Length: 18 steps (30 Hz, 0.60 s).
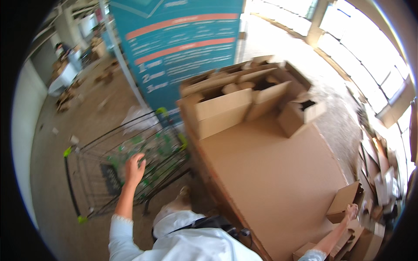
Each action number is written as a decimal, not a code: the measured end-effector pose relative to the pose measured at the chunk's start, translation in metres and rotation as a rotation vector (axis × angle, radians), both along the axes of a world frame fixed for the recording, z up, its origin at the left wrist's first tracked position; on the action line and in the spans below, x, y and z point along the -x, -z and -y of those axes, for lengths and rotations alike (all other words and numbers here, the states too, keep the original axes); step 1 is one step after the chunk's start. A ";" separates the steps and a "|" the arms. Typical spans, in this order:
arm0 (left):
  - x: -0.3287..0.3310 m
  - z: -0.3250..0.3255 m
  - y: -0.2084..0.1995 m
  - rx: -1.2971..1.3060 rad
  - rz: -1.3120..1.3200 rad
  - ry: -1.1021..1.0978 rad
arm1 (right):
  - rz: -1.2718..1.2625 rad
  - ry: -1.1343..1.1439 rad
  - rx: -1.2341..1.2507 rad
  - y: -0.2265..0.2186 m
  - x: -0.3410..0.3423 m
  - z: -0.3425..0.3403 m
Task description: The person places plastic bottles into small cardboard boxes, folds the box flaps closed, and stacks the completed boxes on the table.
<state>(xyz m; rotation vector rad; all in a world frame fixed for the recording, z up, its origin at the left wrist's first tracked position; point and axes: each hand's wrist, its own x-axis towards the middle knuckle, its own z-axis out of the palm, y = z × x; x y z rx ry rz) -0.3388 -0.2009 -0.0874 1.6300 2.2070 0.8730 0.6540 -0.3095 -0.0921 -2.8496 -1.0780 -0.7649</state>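
My left hand (135, 168) is over a shopping cart (77, 174), its fingers loosely bent and apart, with nothing seen in them. Beneath it, several clear and green bottles (159, 145) lie inside the cart. On the far right, my right hand (351, 212) is closed at the edge of a tilted cardboard box (342, 203). Its fingertips are small and blurred there. More open cardboard boxes (363, 239) sit just below that hand, at the near right corner of a large brown cardboard-topped table (265, 174).
Several open cardboard boxes (224, 111) are grouped at the table's far end. Behind them stands a teal printed banner (183, 48). Flattened cardboard (379, 161) piles up along the right side. A clear plastic bag (138, 119) lies by the cart; a person (65, 50) is far left.
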 end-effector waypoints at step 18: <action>0.290 0.019 0.211 0.755 0.042 -0.506 | -0.764 -0.799 -0.040 -0.075 0.533 -0.086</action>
